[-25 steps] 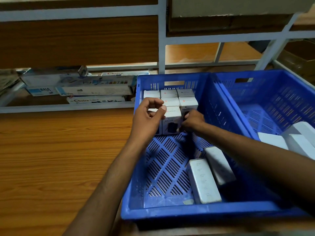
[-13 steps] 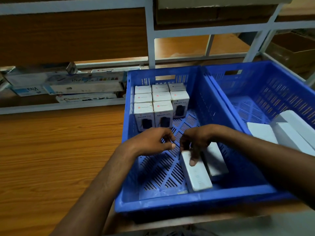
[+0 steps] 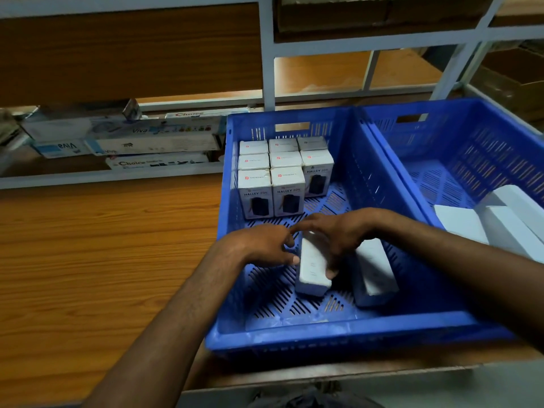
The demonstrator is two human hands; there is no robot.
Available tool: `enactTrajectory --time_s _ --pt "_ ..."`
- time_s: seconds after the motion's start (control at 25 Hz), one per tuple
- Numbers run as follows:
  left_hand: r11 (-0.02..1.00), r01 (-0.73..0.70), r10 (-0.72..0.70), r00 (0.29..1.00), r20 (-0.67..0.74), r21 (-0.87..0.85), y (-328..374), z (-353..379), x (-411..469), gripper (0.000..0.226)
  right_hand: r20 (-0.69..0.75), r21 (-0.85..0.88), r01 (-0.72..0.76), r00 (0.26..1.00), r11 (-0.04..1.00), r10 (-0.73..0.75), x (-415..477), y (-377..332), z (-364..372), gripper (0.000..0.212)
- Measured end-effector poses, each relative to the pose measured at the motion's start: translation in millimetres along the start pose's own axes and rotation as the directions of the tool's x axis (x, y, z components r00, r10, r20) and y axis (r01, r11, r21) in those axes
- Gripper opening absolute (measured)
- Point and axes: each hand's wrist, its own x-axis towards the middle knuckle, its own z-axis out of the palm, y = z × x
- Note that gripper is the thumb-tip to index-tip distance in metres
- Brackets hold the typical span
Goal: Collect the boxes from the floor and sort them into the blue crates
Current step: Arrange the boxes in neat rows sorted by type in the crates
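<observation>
Change: both hands have left the standing boxes (image 3: 282,178) in the far-left corner of the left crate (image 3: 323,331) and now work near its front edge.
Right hand (image 3: 338,234): fingers curled round a flat box (image 3: 312,269), which looks partly lifted.
Left hand (image 3: 262,245): fingers loose, with the thumb touching that box's side.
Meaning: this box probably joins the rows next. A second flat box (image 3: 374,269) waits just beside it.

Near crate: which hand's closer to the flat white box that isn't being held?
Right. The right hand grips the neighbouring box, directly beside the unheld box. The left hand sits farther left, on the far side of the gripped box.
</observation>
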Motion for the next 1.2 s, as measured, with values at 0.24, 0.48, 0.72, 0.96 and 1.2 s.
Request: enactTrajectory --time_s 0.24,0.48,0.72,0.96,1.2 --pt "0.996 0.005 -0.007 1.000 -0.020 -0.092 -4 1 1 0.061 -0.111 0.020 0.017 0.994 1.000 -0.015 6 13 2 0.083" --pt "0.986 -0.049 0.006 0.966 -0.259 -0.161 1 -5 -5 0.053 -0.382 0.218 0.033 0.923 0.975 0.054 -4 22 -15 0.079" --pt "0.846 -0.288 0.019 0.857 -0.515 -0.449 6 -12 -11 0.040 -0.539 0.739 0.326 0.810 0.589 0.229 -16 32 -31 0.065" --pt "0.767 -0.329 -0.057 0.820 -0.569 -0.551 5 -14 -10 0.044 -0.674 0.730 0.565 0.690 0.385 0.264 -23 32 -40 0.049" --pt "0.642 -0.389 -0.020 0.853 -0.522 -0.661 10 -17 -9 0.052 -0.660 0.736 0.586 0.734 0.341 0.163 -21 27 -36 0.054"
